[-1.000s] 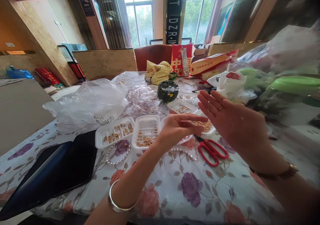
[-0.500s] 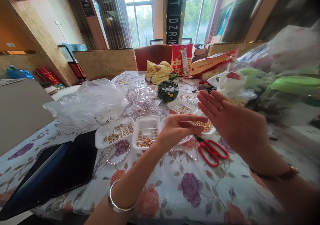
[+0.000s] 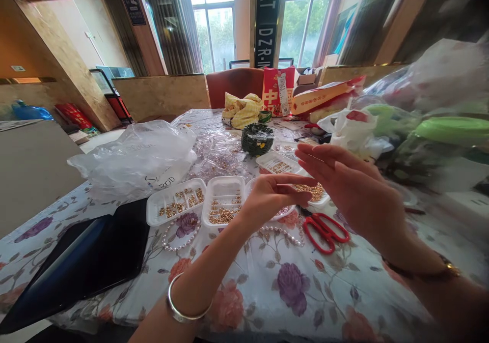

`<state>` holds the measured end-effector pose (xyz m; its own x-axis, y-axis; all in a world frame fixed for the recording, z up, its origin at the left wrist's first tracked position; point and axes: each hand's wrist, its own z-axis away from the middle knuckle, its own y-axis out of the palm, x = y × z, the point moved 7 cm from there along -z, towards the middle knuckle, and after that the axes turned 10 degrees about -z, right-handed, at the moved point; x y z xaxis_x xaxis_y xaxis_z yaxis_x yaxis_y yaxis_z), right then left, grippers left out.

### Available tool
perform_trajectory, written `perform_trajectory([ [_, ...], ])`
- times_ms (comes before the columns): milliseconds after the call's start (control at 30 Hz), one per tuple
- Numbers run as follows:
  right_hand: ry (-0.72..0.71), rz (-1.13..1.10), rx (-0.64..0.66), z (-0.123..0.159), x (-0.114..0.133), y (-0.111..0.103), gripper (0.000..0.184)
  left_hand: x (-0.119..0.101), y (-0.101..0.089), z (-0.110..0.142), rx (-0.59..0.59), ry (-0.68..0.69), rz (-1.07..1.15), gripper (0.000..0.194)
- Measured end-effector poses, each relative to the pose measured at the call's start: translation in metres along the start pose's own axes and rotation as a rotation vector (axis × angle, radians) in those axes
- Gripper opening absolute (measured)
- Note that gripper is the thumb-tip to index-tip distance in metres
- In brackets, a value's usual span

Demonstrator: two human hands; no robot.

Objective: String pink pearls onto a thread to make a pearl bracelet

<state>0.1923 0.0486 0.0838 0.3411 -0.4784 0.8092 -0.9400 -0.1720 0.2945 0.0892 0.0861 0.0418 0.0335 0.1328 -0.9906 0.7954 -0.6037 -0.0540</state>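
Bright windows (image 3: 219, 37) at the back, red-backed chair (image 3: 233, 86) beyond a table with a floral tablecloth (image 3: 263, 292). Nearest your fingers: small gold beads (image 3: 317, 193), lying in a white plastic tray (image 3: 326, 202) between and behind your hands. Your left hand (image 3: 267, 195), silver bangle (image 3: 181, 315) on the wrist, reaches in front of it, thumb and fingers parted. Your right hand (image 3: 362, 198) is raised, fingers extended; the two hands are apart. Can't tell whether anything tiny sits at the fingertips. Red-handled scissors (image 3: 329, 237) lie just below the tray, a pearl-like bead strand (image 3: 284, 232) near them. Farther left, two compartmented trays (image 3: 208, 200) of gold beads side by side, a beaded loop (image 3: 179, 248) in front. Behind: green wire coil (image 3: 257, 142), red packet (image 3: 271, 98). Outer left: crumpled clear bag (image 3: 133, 152), glossy black object (image 3: 107, 246).
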Motion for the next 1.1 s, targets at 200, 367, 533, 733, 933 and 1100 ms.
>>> perform_trajectory([
  [200, -0.025, -0.028, 0.057, -0.002, 0.003, 0.003, 0.025, -0.001, 0.001, 0.000, 0.002, 0.028, 0.024, 0.028],
  [367, -0.030, -0.037, 0.066, -0.003, 0.001, 0.004, 0.028, 0.001, 0.000, -0.001, -0.003, 0.009, 0.049, 0.027],
  [533, -0.017, -0.080, 0.072, -0.004, -0.001, 0.004, 0.030, 0.000, -0.001, -0.001, -0.013, 0.011, 0.077, 0.027],
  [733, -0.051, -0.072, 0.051, -0.005, 0.001, 0.000, 0.028, 0.000, 0.000, -0.001, 0.004, 0.024, 0.032, 0.026],
  [933, -0.041, -0.032, -0.008, -0.004, 0.002, -0.007, 0.024, -0.004, 0.001, -0.001, 0.042, 0.038, -0.032, 0.024],
  [1100, -0.053, -0.011, -0.069, -0.007, 0.000, -0.014, 0.027, -0.007, 0.002, 0.000, 0.081, 0.053, -0.039, 0.024],
])
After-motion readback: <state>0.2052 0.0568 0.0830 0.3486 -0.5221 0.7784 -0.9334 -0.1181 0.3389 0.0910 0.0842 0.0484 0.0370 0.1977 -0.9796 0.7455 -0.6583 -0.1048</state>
